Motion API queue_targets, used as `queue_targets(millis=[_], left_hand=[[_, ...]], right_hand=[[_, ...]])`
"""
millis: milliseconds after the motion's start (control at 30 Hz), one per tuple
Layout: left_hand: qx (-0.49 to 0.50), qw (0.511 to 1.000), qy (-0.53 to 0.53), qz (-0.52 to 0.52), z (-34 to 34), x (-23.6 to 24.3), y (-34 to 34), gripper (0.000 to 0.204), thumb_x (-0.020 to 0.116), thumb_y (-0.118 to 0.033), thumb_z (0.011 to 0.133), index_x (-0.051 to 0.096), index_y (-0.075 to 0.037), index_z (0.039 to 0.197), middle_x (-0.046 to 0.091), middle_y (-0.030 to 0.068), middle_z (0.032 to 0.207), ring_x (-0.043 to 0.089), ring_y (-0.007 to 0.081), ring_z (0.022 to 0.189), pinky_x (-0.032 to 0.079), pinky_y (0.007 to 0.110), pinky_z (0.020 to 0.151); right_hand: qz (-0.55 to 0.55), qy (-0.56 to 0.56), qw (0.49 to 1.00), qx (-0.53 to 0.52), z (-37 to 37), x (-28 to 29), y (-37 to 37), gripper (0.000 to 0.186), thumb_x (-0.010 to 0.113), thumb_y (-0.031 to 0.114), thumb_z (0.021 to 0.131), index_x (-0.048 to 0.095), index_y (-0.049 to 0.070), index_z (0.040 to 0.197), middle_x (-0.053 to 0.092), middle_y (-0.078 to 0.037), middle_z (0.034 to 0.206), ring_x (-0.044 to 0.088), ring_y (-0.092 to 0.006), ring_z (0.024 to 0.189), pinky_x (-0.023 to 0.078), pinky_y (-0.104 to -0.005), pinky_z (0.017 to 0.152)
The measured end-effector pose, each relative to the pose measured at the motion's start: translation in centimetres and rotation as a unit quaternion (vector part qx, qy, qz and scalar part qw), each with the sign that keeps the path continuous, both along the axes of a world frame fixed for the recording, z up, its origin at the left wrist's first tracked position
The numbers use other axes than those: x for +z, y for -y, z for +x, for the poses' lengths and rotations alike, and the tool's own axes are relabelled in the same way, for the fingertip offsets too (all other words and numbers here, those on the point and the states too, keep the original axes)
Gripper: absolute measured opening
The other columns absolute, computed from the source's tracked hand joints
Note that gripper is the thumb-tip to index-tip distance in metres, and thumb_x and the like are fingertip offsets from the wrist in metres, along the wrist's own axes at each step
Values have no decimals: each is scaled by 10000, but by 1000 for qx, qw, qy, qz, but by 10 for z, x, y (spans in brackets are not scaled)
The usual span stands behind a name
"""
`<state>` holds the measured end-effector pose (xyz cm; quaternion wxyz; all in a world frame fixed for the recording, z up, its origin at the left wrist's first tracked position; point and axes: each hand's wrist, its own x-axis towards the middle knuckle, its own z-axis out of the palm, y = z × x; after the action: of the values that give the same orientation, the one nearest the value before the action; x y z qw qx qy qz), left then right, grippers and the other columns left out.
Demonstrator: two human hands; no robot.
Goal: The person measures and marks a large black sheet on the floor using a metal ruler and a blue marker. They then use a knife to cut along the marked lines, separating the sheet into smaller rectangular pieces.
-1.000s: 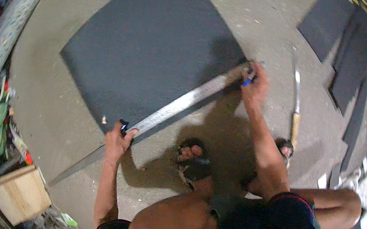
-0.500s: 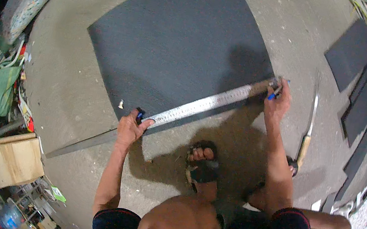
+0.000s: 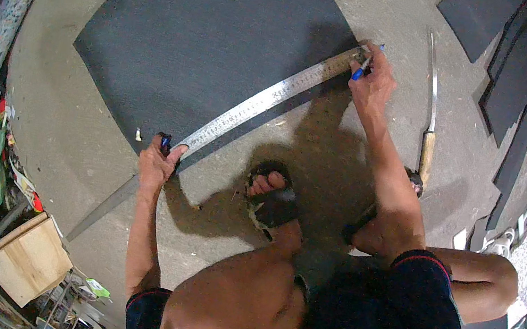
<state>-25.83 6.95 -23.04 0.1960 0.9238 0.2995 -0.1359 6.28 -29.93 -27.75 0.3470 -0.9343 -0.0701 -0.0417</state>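
Left hand [image 3: 157, 161] clenched down on the lower part of a long steel ruler [image 3: 257, 102], with a small dark blue-tipped object pinched under the fingers at the same spot. Right hand [image 3: 371, 83] gripping a blue pen [image 3: 360, 71] and held to the ruler's upper end, tip touching the corner of a large dark grey sheet [image 3: 207, 42]. Ruler lying aslant along the near edge of that sheet, running from the upper right down to the lower left and out past the sheet onto the concrete floor [image 3: 68, 151]. Sheet spread flat on the floor, filling the upper middle of the view. Sandalled foot [image 3: 269, 197] planted just below the ruler, between the two arms, with a bent knee beside it to the right. Long knife with a wooden handle [image 3: 430, 120] lying on the floor right of the right hand, blade pointing away. Further dark grey sheet pieces [image 3: 509, 53] stacked at the upper right. Wooden box [image 3: 28, 257] at the lower left, near assorted clutter along the rim.
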Motion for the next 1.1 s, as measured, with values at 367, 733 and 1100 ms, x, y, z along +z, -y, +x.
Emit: queue_targets(millis=[367, 733, 1100], left_hand=[[8, 1000, -18, -12, 7, 6, 3, 579, 837, -460, 821, 620, 57, 964, 616, 223, 699, 567, 330, 581, 472, 425, 566], [14, 999, 7, -43, 2, -5, -5, 546, 831, -429, 836, 617, 52, 979, 598, 189, 719, 532, 267, 638, 481, 394, 616], [13, 998, -34, -42, 6, -6, -3, 573, 829, -455, 826, 625, 48, 1012, 651, 226, 773, 616, 338, 675, 509, 416, 649]], right_hand=[[216, -259, 897, 288, 71, 68, -5, 277, 693, 160, 956, 698, 68, 1217, 686, -18, 837, 620, -105, 756, 496, -268, 677], [135, -361, 835, 393, 101, 31, -23, 122, 746, 143, 880, 705, 71, 970, 658, 30, 800, 587, -62, 752, 460, -234, 699], [185, -310, 858, 365, 95, 1, -19, 308, 694, 224, 902, 545, 59, 689, 429, -11, 601, 371, -96, 573, 349, -297, 537]])
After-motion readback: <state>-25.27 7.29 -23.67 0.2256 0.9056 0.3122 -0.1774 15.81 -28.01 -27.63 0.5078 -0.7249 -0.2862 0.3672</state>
